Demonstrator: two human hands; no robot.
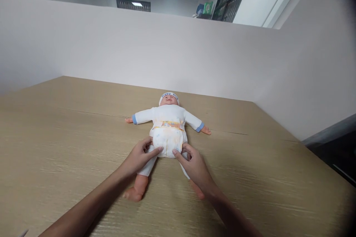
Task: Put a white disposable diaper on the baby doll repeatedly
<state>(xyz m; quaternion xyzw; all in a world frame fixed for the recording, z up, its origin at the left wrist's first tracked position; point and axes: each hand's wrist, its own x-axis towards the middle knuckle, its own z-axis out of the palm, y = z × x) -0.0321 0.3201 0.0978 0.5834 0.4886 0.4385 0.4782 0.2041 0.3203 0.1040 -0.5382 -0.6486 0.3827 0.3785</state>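
A baby doll (170, 112) in a white outfit with blue cuffs and a white cap lies on its back, head toward the wall and arms spread. Round its hips, over the white trousers, is a diaper (167, 137) with a printed orange waistband. My left hand (142, 155) is closed on the diaper's left leg edge, its thumb on the front and its fingers at the side. At the opposite leg edge, my right hand (194, 162) grips the diaper likewise. My right wrist partly covers the doll's leg on that side.
The wooden table (83, 148) extends to both sides of the doll. Behind it rises a pale partition wall (139, 48). A dark object (336, 148) stands beyond the table's right edge.
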